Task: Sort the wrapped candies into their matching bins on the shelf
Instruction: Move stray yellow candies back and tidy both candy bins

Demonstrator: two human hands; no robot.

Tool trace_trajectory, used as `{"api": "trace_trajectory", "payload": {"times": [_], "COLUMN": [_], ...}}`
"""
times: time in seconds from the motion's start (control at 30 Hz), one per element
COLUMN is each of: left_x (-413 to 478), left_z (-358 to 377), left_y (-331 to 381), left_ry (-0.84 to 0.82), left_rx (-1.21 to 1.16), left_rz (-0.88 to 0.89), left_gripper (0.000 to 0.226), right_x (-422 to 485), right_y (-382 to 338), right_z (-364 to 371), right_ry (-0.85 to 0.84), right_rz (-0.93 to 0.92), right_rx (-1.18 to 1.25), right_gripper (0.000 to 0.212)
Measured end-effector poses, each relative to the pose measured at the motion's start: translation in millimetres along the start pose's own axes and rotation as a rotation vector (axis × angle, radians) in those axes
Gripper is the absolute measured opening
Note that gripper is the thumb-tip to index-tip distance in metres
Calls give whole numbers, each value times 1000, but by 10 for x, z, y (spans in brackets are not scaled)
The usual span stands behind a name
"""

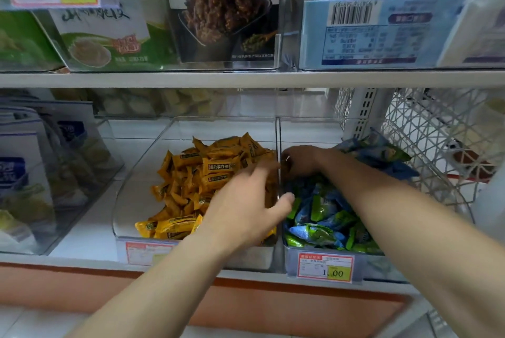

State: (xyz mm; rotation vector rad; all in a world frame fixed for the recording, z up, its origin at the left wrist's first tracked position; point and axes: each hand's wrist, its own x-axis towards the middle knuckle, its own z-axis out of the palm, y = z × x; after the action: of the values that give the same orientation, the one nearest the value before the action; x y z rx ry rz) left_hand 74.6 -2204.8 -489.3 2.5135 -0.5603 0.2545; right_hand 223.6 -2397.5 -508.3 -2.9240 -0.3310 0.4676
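A clear bin [131, 201] on the lower shelf holds a heap of orange wrapped candies [191, 173]. The clear bin to its right [306, 129] is full of blue and green wrapped candies [319, 228]. My left hand [246, 209] reaches over the orange heap with its fingers stretched forward and blurred, and its thumb lies at the wall between the two bins. My right hand [300, 162] is back-up in the far left corner of the blue-green bin. Its fingers curl downward, and what they touch is hidden.
A price tag [325, 269] hangs on the front of the right bin. Blue and white bags [24, 173] fill a clear bin at the left. White wire mesh [437, 140] closes the right side. Snack boxes [224, 17] stand on the upper shelf [246, 79].
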Motion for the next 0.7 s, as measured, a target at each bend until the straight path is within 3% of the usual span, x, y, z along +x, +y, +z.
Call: {"api": "trace_trajectory", "payload": {"times": [0.13,0.43,0.7], "left_x": [3,-8,12], "left_z": [7,38,43], "left_y": [-72,-89,-123], "left_ry": [-20,-6,-14], "left_rx": [-69,-97,-144], "left_rz": [1,0,-10], "left_gripper": [58,57,64], "right_x": [67,70,-251], "right_y": [82,153,237], "right_z": [121,187,-149], "right_ry": [68,230,458], "right_rz": [28,-16,-99], "right_rx": [23,106,563], "right_gripper": [66,29,33]}}
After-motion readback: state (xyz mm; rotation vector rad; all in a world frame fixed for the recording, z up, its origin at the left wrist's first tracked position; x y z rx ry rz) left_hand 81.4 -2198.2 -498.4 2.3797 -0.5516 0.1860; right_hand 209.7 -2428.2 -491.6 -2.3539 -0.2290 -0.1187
